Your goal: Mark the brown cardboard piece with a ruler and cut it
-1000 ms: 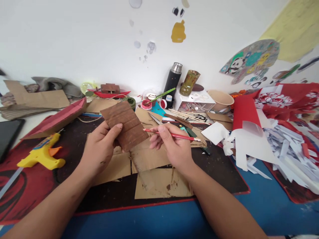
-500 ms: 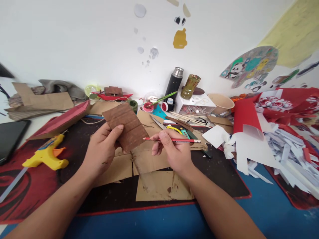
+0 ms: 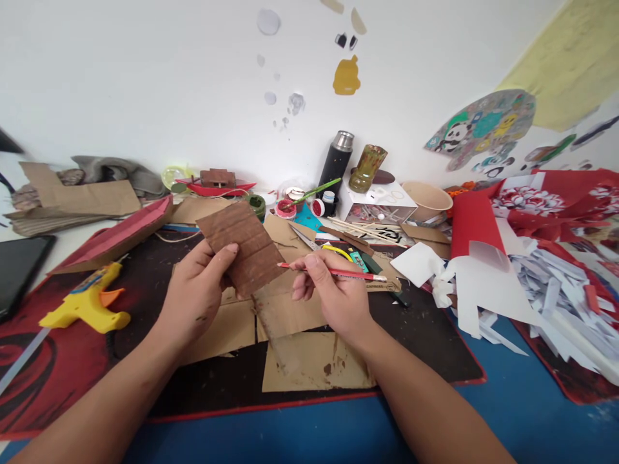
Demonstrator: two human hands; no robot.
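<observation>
My left hand [image 3: 196, 296] grips a brown-painted piece of cardboard [image 3: 244, 245] by its lower left side, thumb on the near face. The piece is tilted up and crossed by several crease lines. In my right hand [image 3: 333, 290] a red pencil [image 3: 353, 274] is pinched between thumb and fingers. Its tip points left, close to the right corner of the cardboard; whether it touches, I cannot tell. Below both hands lie flat sheets of plain cardboard [image 3: 290, 316], and a paint-stained one [image 3: 309, 370] is nearest me. Scissors [image 3: 305, 238] lie just beyond my right hand.
A yellow glue gun [image 3: 87, 299] rests on the dark mat at left, near a long pink-lined cardboard boat [image 3: 120, 235]. Paint jars [image 3: 286, 209], a black flask [image 3: 337, 158] and a small red boat [image 3: 217, 183] stand along the wall. Paper scraps [image 3: 556, 296] pile up at right.
The view has shifted very slightly. Both hands keep their hold on the cardboard and the pencil, with almost no movement between them.
</observation>
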